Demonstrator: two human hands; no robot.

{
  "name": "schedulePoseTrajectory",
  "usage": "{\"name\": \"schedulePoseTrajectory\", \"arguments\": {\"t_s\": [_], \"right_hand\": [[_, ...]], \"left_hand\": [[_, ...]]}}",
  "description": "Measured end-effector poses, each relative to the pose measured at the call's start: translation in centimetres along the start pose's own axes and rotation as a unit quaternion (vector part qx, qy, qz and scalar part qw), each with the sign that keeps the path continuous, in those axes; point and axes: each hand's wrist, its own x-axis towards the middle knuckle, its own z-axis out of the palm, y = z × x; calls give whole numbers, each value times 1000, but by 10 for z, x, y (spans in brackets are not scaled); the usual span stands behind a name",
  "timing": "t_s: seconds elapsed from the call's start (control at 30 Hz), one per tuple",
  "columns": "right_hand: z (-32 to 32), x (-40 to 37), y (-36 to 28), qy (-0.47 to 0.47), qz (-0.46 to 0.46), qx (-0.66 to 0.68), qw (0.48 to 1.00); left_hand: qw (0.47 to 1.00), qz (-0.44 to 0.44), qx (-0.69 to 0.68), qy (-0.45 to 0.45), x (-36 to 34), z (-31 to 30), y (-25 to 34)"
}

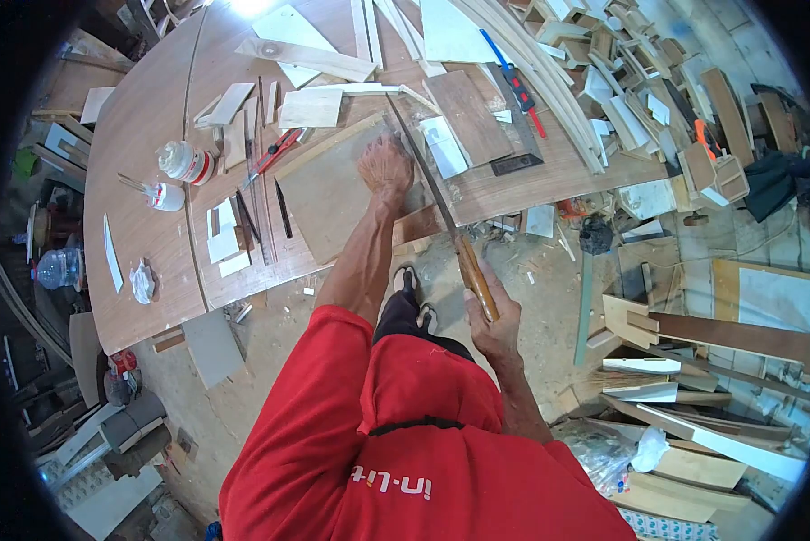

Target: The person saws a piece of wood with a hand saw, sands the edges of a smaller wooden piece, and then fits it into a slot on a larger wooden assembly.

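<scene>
My left hand (385, 165) presses flat on a square plywood board (328, 194) that lies at the near edge of the big brown worktable (143, 135). My right hand (495, 317) is closed around the wooden handle of a hand saw (432, 185). The saw's long thin blade runs up and away along the board's right edge, just beside my left hand's fingers. My red shirt and one foot show below the table edge.
On the table lie a white glue bottle (185, 163), a small tub (164, 196), red-handled pliers (272, 151), offcuts of wood and a dark panel (468, 115). A red and blue clamp (513, 83) lies further back. Scrap timber crowds the floor at the right.
</scene>
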Motion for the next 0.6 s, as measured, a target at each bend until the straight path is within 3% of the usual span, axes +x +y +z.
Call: {"name": "schedulePoseTrajectory", "arguments": {"t_s": [0.23,0.27,0.4,0.47,0.6], "right_hand": [[-19,-49,-5,73,-91,-83,990],[-23,-57,-7,37,-12,-54,998],[-13,-31,-4,49,-30,-76,995],[0,-1,1,75,-131,-64,987],[-9,-19,-7,55,-112,-94,988]], "left_hand": [[1000,-1,-7,2,-1,-4,2],[1000,-3,-8,-5,-1,-4,2],[1000,-1,-11,-12,2,0,-1],[1000,10,-13,-7,-1,-3,-2],[998,48,-24,25,-3,-4,-2]]}}
